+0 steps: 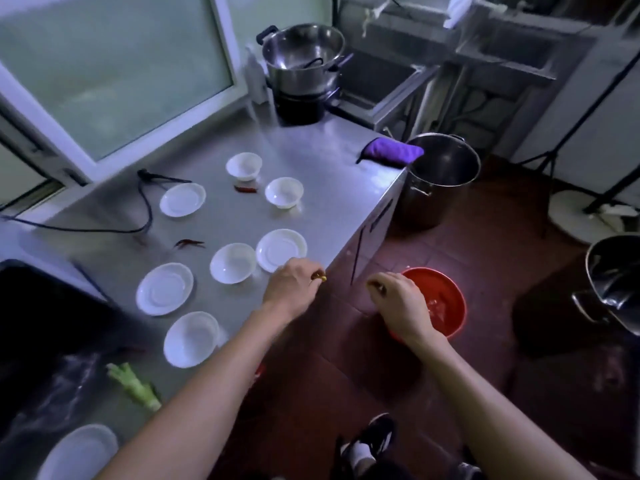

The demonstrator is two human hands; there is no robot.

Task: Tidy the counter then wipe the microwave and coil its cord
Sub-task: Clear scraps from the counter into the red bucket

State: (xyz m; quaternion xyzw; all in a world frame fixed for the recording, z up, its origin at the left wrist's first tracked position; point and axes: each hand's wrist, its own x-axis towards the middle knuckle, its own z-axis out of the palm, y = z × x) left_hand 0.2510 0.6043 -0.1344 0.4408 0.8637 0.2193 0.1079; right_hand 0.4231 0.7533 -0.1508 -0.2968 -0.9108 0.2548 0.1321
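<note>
Tidying step: left hand (294,282) pinches a yellow scrap (322,278) at the tabletop (311,161) edge; right hand's (398,296) grip, curled over the red bucket (446,299), is unclear. Next: drop scrap into bucket.

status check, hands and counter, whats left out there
Left hand pinching a small yellow scrap at the counter edge. Right hand curled over the red bucket. White dishes, chillies, green stalk still out.
</note>
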